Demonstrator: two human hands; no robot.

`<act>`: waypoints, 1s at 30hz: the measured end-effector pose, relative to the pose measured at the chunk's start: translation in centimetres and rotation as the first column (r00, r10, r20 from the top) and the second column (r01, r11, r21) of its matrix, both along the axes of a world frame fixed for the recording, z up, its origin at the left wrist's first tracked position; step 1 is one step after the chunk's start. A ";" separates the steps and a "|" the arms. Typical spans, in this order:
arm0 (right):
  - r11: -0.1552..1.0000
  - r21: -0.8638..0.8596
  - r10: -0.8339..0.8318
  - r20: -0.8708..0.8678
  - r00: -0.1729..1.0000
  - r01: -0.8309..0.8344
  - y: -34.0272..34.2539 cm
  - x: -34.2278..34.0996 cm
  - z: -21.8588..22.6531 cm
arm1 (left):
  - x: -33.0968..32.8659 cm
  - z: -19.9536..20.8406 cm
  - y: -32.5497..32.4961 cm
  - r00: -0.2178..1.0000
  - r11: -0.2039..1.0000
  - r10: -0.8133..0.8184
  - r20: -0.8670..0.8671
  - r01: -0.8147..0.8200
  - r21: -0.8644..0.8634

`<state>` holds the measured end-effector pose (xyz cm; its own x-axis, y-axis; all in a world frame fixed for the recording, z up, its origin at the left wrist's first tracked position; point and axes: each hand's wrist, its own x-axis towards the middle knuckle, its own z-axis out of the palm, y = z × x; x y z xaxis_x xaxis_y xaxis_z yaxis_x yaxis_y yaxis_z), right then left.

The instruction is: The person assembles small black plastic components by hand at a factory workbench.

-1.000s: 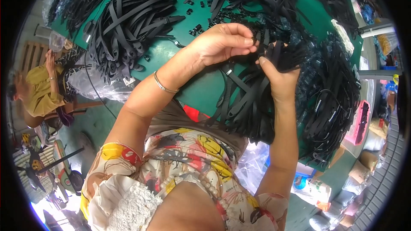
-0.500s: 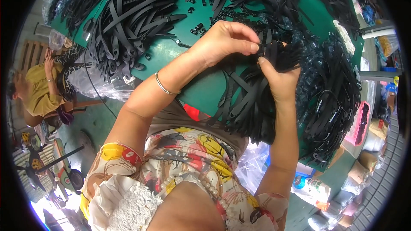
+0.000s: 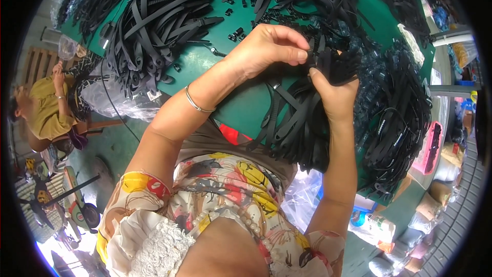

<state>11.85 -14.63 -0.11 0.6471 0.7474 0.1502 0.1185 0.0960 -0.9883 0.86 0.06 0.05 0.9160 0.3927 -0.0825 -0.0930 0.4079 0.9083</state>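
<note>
My left hand reaches over the green table with thumb and index finger pinched together. Whatever sits between those fingertips is dark, tiny and mostly hidden. Right beside it, my right hand is closed on a black strap, thumb uppermost and the other fingers out of sight. Strap ends fan out around the right hand, and under its wrist lies a heap of black straps hanging over the near table edge. Small black buckles are scattered just beyond my left forearm.
More black strap piles cover the left and far sides of the green table. Clear plastic pieces and tied strap bundles lie at right. A pink tray stands further right. Another person sits at far left.
My left fingertips have shifted very slightly to the left; my right hand stays where it was. At far left, the other person's hands have moved a little.
</note>
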 end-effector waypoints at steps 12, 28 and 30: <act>1.000 0.006 0.005 0.063 0.998 -0.006 0.0 -0.2 0.2 | 0.3 -0.1 -0.4 0.998 0.981 -0.012 -0.061 0.024 0.194; 0.998 0.035 0.041 0.079 0.996 -0.044 0.1 -0.1 -0.7 | 1.0 -0.4 -2.1 0.964 0.346 0.257 0.069 -0.158 0.925; 0.998 0.041 0.051 0.063 0.997 -0.053 0.0 -0.3 -0.6 | 1.1 -0.4 -2.0 0.975 0.663 0.197 -0.106 -0.053 0.747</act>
<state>11.55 -14.61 -0.74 0.5961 0.7718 0.2213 0.1727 0.1460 -0.9741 1.93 -1.98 -0.36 0.8539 0.5007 0.1418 0.0856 -0.4038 0.9108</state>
